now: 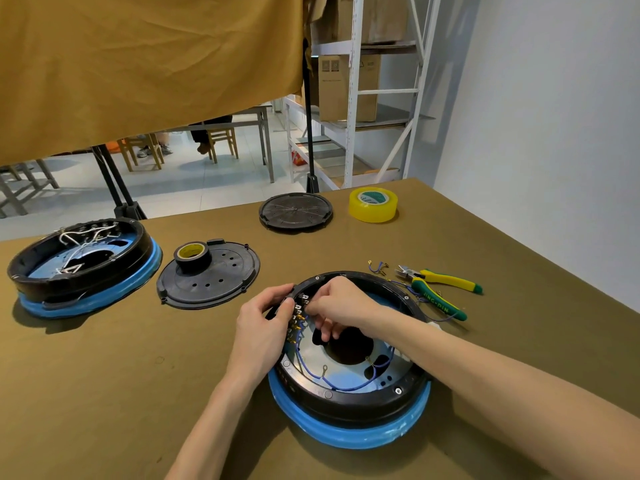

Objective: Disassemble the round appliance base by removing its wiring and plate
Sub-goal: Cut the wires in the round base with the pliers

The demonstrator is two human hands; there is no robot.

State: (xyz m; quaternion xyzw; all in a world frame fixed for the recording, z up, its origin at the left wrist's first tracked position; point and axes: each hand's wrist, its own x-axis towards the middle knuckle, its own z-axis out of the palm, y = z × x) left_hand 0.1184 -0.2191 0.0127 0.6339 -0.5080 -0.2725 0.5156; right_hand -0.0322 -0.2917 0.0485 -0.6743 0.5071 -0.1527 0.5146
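Hidden at the terminals
The right hand (337,306) covers the terminal strip's (298,315) upper contacts; whatever its fingertips pinch is unclear.

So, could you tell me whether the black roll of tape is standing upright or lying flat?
Lying flat: the black roll of tape rests on the perforated black plate, core hole facing up.

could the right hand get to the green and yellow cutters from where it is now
Probably yes. The cutters lie uncovered on the table just right of the base, nothing on top, but the right hand is busy at the terminals.
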